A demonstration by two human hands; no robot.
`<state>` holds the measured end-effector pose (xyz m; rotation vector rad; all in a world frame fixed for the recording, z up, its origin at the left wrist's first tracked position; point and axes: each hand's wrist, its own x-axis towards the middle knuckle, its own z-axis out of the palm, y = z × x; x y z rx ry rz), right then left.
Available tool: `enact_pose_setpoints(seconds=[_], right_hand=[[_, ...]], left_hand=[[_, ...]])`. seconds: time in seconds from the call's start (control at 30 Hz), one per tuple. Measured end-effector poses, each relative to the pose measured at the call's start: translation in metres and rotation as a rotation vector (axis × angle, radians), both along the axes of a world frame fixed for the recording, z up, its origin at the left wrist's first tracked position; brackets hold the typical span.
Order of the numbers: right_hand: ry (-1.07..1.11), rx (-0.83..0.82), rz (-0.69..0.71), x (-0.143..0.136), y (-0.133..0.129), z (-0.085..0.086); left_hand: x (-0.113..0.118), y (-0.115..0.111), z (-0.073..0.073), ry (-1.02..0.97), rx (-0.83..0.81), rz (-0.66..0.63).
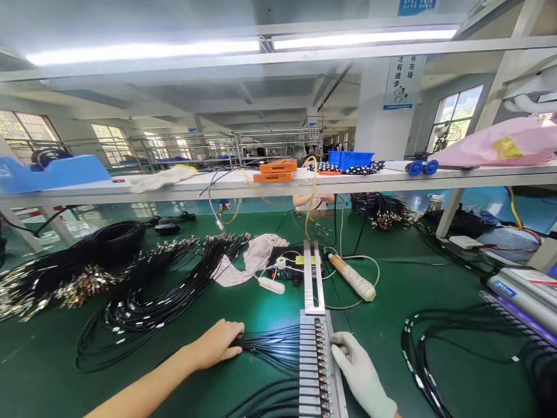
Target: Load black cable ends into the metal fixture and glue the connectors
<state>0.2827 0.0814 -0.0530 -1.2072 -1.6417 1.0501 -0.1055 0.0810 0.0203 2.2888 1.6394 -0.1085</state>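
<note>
My left hand point(220, 342), bare, is closed around a bundle of thin black cables point(272, 342). From there the cables fan out to the right into the slots of a long metal fixture point(308, 348). A row of small metal connectors point(321, 366) lines the fixture's right part, at the cable ends. My right hand point(359, 368) wears a white glove and its bent fingers grip the fixture's right edge. More black cables point(270, 397) enter the fixture's near end. Beyond its far end lies a slotted metal bracket point(308, 278).
Coiled cable bundles point(161, 302) lie left on the green table point(261, 307), with more cables point(418, 348) at right beside a silver machine point(526, 290). Behind the fixture are a white cloth point(261, 255) and a wrapped stick-like tool point(352, 278). A shelf point(217, 186) crosses above; a person sits opposite.
</note>
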Motion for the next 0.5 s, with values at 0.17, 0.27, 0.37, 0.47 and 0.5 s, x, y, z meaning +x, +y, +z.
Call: enact_pose_setpoints(seconds=[0.17, 0.27, 0.37, 0.47, 0.5], right_hand=[[-0.027, 0.062, 0.007, 0.001, 0.0, 0.0], [-0.071, 0.089, -0.021, 0.0, -0.002, 0.0], [-0.233, 0.172, -0.089, -0.004, -0.005, -0.001], [-0.382, 0.231, -0.11, -0.005, -0.006, -0.003], [-0.407, 0.237, -0.106, -0.005, -0.007, -0.004]], left_hand=[[0.008, 0.01, 0.003, -0.021, -0.099, -0.025], [0.006, 0.016, 0.009, -0.07, -0.246, -0.002], [0.005, 0.016, 0.016, -0.117, -0.416, 0.035], [0.009, 0.015, 0.029, -0.176, -0.432, 0.029], [0.011, 0.015, 0.034, -0.202, -0.405, 0.02]])
